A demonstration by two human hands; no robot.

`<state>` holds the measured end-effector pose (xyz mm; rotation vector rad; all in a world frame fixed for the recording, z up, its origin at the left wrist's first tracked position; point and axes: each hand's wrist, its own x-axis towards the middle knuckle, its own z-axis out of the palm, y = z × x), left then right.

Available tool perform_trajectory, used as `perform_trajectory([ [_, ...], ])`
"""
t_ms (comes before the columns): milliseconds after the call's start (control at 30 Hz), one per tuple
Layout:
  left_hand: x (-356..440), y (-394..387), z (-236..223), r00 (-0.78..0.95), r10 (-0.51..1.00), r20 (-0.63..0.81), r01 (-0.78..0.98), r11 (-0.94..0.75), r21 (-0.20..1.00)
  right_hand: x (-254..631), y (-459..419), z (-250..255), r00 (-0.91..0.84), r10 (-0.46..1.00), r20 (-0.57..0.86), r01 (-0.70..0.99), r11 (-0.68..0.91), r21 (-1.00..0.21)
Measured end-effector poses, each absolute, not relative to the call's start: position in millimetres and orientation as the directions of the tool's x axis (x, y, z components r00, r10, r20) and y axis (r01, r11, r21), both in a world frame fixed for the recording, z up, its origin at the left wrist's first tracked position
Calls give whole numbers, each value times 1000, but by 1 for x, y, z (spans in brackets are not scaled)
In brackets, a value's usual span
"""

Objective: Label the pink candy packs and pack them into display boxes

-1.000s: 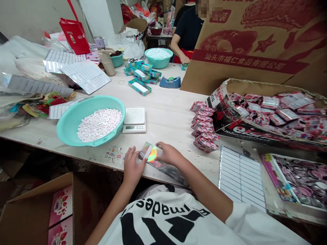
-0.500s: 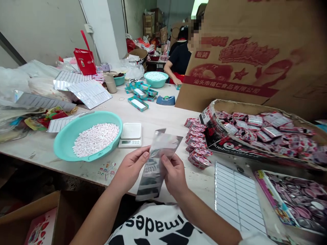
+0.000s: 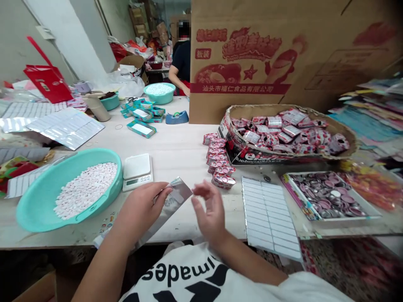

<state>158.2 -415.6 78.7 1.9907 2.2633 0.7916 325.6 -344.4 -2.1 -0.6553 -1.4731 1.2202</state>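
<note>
My left hand [image 3: 146,203] grips a silvery film bag [image 3: 166,212] with faint grey print. One corner of it points up and to the right, while its lower part runs down behind my left forearm. Just right of that corner is my right hand [image 3: 210,209], thumb and fingers apart, with nothing visible in it. Past my left hand sits a white digital scale [image 3: 137,170]. Farther left, a turquoise basin [image 3: 28,209] holds many small pale candies [image 3: 85,188]. Beyond my right hand stands a row of small red-and-pink patterned packs [image 3: 223,180].
An open carton [image 3: 261,157] of similar packs stands back right, before a big cardboard sheet [image 3: 239,105]. Near the right edge lie a label sheet [image 3: 267,214] and a tray [image 3: 371,216] of round pink and silver pieces. A co-worker [image 3: 181,63] sits behind teal boxes [image 3: 141,128].
My right hand has let go of the bag and moved slightly right of it. My left hand has shifted left, tilting the bag. The view has swung right.
</note>
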Motion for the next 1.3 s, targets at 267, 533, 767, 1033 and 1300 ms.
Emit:
perform_trajectory([
  [267,172,-397,67,109,978,177,947,-157,281,356,-273,41,-770,218,599,-10,935,-354],
  [533,191,-373,71,89,984,-153,809,18,587,384,-274,23,-716,211,666,60,968,-243],
  [767,205,-361,61,113,975,-189,740,44,671,398,-274,6,-710,294,640,62,931,-359],
  [1033,214,-364,51,124,983,-134,891,-51,452,408,-281,-3,-706,457,541,47,792,-608],
  [1300,196,-361,9,131,991,-21,868,-104,485,410,-279,-45,-595,629,501,173,708,-684],
])
